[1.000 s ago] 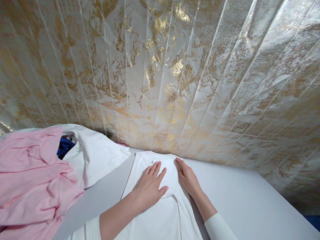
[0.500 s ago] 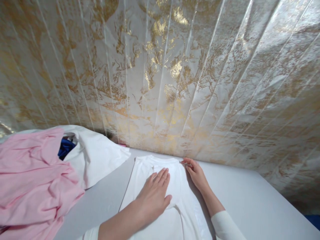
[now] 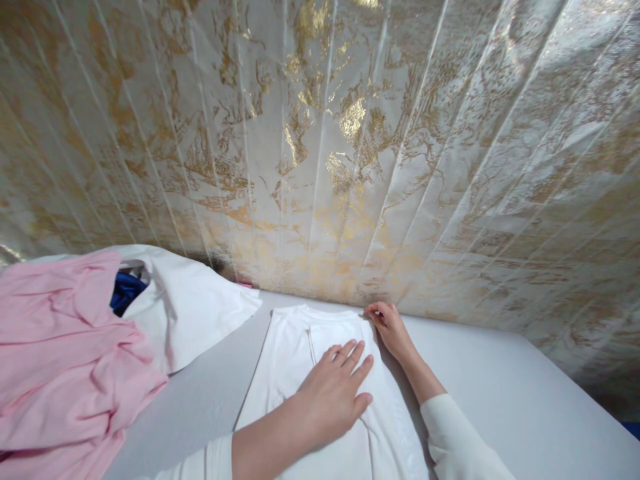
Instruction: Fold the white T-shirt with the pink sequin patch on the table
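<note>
A white shirt [image 3: 287,357] lies on the pale table, its neckline end toward the wall and some creases across its front. My left hand [image 3: 335,397] rests flat on the middle of it, palm down, fingers spread. At the shirt's far right corner, my right hand [image 3: 393,330] has thumb and fingers brought together on the edge of the cloth. The lower part of the shirt is partly hidden behind my left forearm and runs out of the frame.
A heap of clothes lies on the left: a pink garment [image 3: 65,347], a white garment [image 3: 200,307] and a bit of dark blue cloth [image 3: 126,292]. A wall covering [image 3: 300,147] with gold patterns rises behind the table [image 3: 480,393].
My left hand has slid to the right across the shirt, its fingers now more spread. My right hand stays at the far right corner. The view has shifted slightly.
</note>
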Demonstrator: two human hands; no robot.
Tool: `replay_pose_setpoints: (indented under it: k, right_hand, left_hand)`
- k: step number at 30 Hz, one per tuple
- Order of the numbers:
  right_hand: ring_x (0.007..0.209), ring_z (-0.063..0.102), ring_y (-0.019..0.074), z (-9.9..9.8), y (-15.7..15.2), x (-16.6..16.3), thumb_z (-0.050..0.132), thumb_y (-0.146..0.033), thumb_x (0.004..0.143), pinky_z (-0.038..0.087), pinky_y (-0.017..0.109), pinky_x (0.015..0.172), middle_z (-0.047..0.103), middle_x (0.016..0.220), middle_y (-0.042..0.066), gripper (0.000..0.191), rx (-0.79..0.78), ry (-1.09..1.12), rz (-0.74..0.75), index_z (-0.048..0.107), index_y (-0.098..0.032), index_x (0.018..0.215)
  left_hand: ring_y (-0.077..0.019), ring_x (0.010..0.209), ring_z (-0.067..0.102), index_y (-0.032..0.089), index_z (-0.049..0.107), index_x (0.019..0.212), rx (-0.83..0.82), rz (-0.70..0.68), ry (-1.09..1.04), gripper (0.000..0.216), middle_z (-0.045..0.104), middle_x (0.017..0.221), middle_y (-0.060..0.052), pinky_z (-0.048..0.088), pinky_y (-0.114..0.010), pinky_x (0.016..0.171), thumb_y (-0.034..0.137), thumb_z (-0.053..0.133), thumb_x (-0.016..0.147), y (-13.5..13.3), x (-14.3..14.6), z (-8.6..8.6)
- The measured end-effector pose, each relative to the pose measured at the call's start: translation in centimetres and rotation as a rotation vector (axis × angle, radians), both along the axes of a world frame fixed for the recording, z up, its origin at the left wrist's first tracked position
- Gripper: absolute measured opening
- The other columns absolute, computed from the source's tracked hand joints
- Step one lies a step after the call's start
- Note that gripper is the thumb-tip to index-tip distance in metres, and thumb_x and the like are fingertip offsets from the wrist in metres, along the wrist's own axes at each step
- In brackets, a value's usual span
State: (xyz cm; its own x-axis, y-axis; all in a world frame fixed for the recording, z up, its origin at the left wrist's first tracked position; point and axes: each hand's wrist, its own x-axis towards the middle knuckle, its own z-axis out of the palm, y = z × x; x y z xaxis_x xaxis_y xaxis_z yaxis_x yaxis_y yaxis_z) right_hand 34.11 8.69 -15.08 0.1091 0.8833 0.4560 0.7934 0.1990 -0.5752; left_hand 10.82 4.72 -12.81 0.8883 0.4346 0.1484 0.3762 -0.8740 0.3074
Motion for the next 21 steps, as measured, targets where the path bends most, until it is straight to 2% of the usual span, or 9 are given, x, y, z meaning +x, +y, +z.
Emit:
replay_pose_setpoints:
  k: [6, 12, 17, 21]
  right_hand:
    - [0.087, 0.054, 0.0235, 0.2, -0.3, -0.4, 0.040, -0.027, 0.091, 0.042, 0.038, 0.081, 0.068, 0.090, 0.006, 0.026, 0.019, -0.063, 0.019, 0.065, -0.020, 0.091]
    - [0.086, 0.054, 0.0223, 0.4, -0.6, -1.7, 0.046, -0.020, 0.088, 0.041, 0.036, 0.081, 0.068, 0.086, 0.004, 0.021, 0.004, -0.150, 0.070, 0.066, -0.023, 0.088]
    - [0.084, 0.053, 0.0240, 0.9, -0.9, -2.0, 0.046, -0.015, 0.085, 0.041, 0.037, 0.079, 0.065, 0.083, 0.006, 0.022, 0.004, -0.212, 0.017, 0.067, -0.022, 0.086]
    - [0.097, 0.056, 0.0249, 1.1, -1.6, -3.5, 0.039, -0.011, 0.087, 0.043, 0.039, 0.086, 0.065, 0.100, 0.010, 0.029, 0.013, -0.242, -0.014, 0.064, -0.021, 0.099]
  left_hand:
    - [-0.0262, 0.145, 0.018, 0.014, 0.035, 0.147, -0.034, -0.004, 0.010, 0.057, 0.024, 0.156, -0.014, 0.022, -0.046, 0.115, 0.047, 0.037, 0.101, 0.6, -0.4, 0.7]
    - [-0.0249, 0.145, 0.018, 0.008, 0.034, 0.147, -0.020, 0.215, 0.122, 0.058, 0.024, 0.156, -0.015, 0.020, -0.045, 0.115, 0.038, 0.045, 0.098, 3.7, -2.5, 1.7]
    - [-0.0235, 0.145, 0.018, 0.012, 0.033, 0.148, 0.035, 0.226, 0.100, 0.059, 0.024, 0.156, -0.013, 0.022, -0.042, 0.114, 0.046, 0.039, 0.099, 4.9, -3.6, 0.5]
    - [-0.0233, 0.144, 0.021, 0.013, 0.034, 0.147, 0.102, 0.237, 0.058, 0.060, 0.027, 0.155, -0.013, 0.023, -0.042, 0.114, 0.049, 0.036, 0.100, 5.6, -3.7, -0.5]
